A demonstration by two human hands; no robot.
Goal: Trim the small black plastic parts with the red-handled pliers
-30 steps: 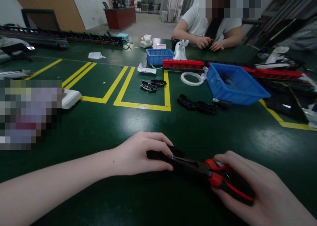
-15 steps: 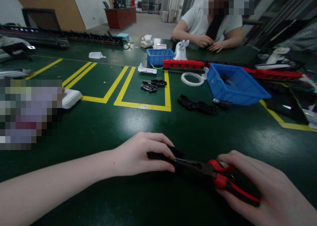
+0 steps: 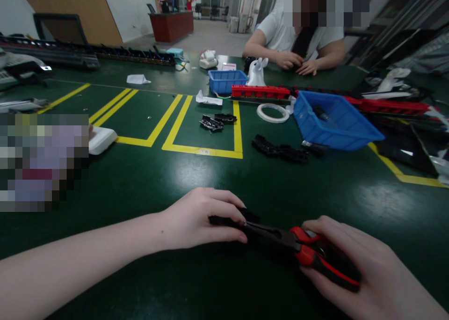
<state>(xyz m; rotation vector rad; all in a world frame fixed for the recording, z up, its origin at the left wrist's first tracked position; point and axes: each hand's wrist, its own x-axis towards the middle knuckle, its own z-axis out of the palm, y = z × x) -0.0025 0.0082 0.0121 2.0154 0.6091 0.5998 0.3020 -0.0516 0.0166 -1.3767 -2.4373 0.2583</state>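
My left hand [image 3: 210,217] is closed on a black plastic part [image 3: 250,214], pressed low over the green table; most of the part is hidden under the fingers. My right hand [image 3: 354,250] grips red-and-black long-nose pliers [image 3: 305,247]. Their narrow jaws point left and meet the part beside my left fingertips, where a tiny shiny spot shows; what the tips pinch is too small to make out. Beyond my hands lie more black plastic parts [image 3: 278,150], and a smaller group of black pieces [image 3: 212,122] sits inside a yellow taped frame.
A large blue bin [image 3: 336,123] with a few dark items stands at the right, near a white tape roll [image 3: 272,113]. Behind are a smaller blue bin [image 3: 227,82] and a long red strip [image 3: 261,91]. A person [image 3: 298,44] sits opposite. A white box [image 3: 101,140] lies left.
The pliers and my right hand shifted slightly right half a second ago, then came back left to nearly the same place. My left hand has barely moved.
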